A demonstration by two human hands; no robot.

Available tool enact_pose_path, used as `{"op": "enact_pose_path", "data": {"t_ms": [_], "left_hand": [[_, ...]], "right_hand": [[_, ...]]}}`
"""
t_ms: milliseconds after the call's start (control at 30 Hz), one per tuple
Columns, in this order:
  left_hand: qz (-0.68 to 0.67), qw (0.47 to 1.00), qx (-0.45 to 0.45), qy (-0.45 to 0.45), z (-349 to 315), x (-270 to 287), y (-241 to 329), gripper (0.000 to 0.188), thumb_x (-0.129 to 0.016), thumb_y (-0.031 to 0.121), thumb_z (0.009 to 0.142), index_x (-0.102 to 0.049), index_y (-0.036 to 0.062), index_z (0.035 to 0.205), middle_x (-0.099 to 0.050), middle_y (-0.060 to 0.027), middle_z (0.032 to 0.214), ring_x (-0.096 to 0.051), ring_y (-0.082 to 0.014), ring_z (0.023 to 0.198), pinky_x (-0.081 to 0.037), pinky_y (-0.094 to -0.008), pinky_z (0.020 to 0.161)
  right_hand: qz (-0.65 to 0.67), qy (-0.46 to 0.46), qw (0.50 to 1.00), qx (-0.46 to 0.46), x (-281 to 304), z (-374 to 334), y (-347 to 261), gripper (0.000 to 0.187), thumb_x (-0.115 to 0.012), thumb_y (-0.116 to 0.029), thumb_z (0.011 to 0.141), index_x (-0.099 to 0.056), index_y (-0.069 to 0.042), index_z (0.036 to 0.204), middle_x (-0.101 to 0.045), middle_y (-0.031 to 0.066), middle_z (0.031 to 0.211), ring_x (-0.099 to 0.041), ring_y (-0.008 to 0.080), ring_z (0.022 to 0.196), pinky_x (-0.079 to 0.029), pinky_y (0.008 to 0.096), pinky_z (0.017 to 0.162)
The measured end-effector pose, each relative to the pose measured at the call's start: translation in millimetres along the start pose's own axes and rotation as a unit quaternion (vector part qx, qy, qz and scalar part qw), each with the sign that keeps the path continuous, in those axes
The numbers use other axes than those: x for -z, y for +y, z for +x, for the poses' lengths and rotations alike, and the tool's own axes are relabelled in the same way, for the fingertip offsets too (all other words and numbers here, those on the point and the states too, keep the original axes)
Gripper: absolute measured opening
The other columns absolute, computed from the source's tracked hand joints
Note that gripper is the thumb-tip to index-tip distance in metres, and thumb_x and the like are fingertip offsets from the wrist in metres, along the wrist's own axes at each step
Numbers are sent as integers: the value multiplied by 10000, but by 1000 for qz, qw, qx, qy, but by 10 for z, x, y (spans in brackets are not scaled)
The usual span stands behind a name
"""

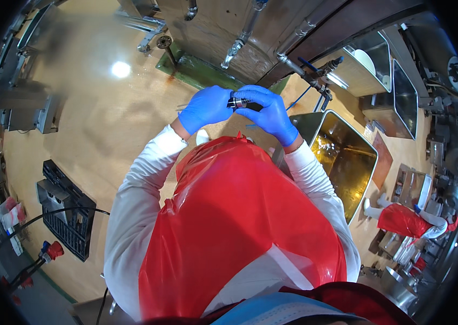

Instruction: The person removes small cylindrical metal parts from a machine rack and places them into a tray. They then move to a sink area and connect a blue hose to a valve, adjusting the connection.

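In front of my red apron [240, 211], both gloved hands meet at a small black-and-silver cylindrical metal fitting [237, 102]. My left hand [206, 110], in a blue glove, is closed on its left end, with the fingertips partly hidden. From the other side my right hand [270, 112], also in a blue glove, curls its fingers and thumb around the fitting. The part's exact kind is too small to make out. Just right of my right forearm stands a deep steel tub [376, 156] containing amber-tinted liquid.
Ahead, metal pipes [235, 50] come down above a green-edged trough [185, 67]. Steel bins [405, 100] stand at the far right. A co-worker in a red apron [402, 220] is at right. Left lie a black plastic pallet [69, 216] and a black cable [50, 213].
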State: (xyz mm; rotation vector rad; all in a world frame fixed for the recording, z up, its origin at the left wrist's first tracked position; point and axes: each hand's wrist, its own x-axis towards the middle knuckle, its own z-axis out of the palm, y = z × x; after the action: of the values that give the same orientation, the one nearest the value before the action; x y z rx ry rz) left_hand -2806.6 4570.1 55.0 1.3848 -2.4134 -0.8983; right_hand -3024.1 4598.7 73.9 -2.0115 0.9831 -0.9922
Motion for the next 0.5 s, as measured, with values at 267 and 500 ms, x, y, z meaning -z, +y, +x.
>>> {"op": "enact_pose_path", "data": {"t_ms": [267, 500], "left_hand": [[25, 998, -48, -14, -39, 111, -169, 209, -732, 265, 870, -734, 100, 997, -727, -213, 884, -702, -451, 838, -565, -534, 733], [-16, 998, -60, 2, -82, 240, -182, 210, -737, 295, 885, -723, 104, 973, -721, -206, 860, -702, -450, 829, -560, -534, 721]], "right_hand": [[52, 26, 981, -186, -214, 12, -182, 441, -911, -171, 834, -749, -16, 1214, -768, 108, 1118, -762, 158, 930, -618, 308, 839], [-39, 31, 998, -29, -221, 79, -171, 424, -909, -129, 819, -763, -58, 1210, -755, 116, 1139, -750, 174, 1005, -610, 305, 850]]}}
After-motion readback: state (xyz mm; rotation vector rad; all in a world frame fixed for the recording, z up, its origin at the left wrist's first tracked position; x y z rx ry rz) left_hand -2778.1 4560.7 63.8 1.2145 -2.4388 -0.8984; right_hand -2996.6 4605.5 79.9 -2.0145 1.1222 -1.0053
